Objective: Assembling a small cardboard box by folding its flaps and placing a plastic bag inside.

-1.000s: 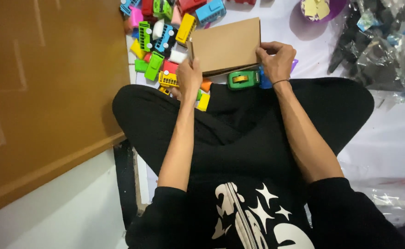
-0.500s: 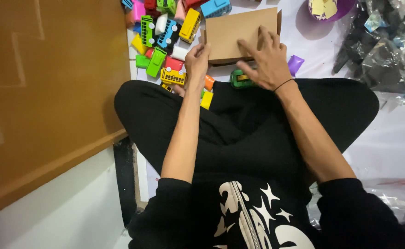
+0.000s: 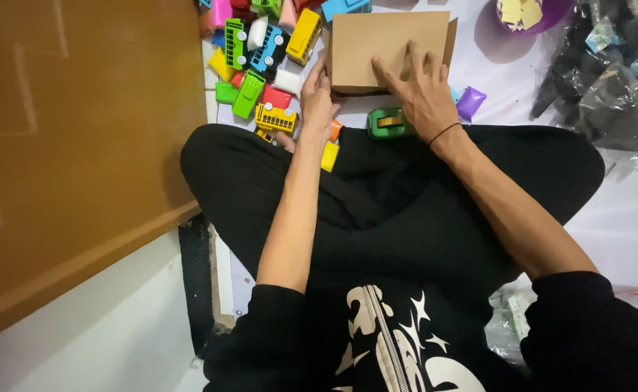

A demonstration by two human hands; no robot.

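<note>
Purple bowl [image 3: 487, 29] cut off above

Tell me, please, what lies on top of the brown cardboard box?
The right hand lies flat on the cardboard box, fingers spread. The left hand touches its left edge. Nothing else rests on top. The inside is covered, so its contents cannot be seen.

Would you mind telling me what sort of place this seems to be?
Probably a home packing spot on the floor: the person sits cross-legged, both hands on a plain brown cardboard box, beside a heap of small colourful plastic toy vehicles and a green tape dispenser.
</note>
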